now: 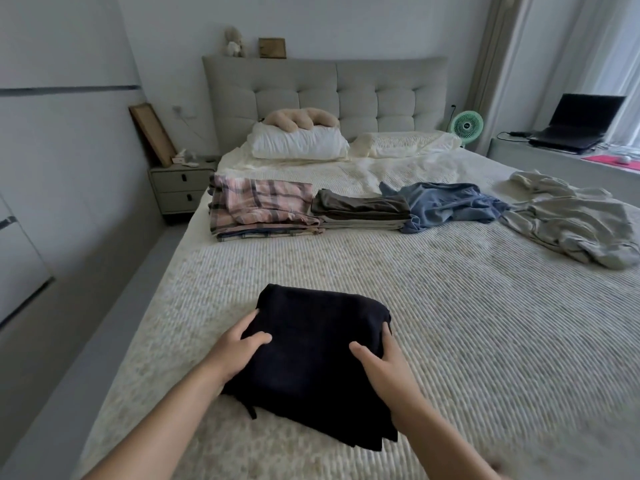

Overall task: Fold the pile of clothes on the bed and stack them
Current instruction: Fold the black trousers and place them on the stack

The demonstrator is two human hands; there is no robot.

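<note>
A wide bed with a cream ribbed woven cover [450,323] fills most of the view, backed by a grey tufted fabric headboard [325,91]. On its far right lies a crumpled pale grey garment [575,226], spread loosely and unfolded. To its left is a rumpled blue denim-coloured garment [446,204], also unfolded, its edge touching a stack of folded brown and grey clothes [360,209]. Just beside that stack, further left, sits a stack of folded pink plaid clothes [259,209]. A white pillow [299,143] lies by the headboard.

Near the foot of the bed, well apart from the stacks, rests a folded black fabric garment [311,362], a thick rectangular bundle.

The left hand [239,344] grips the bundle's left edge: the thumb lies on top, and the fingers [247,322] curl around the side. The right hand [381,358] grips the right edge in the same way, thumb on top pointing inward, fingers [386,332] wrapped over the far right side and partly hidden by the cloth. Both hands clasp the bundle between them.
</note>
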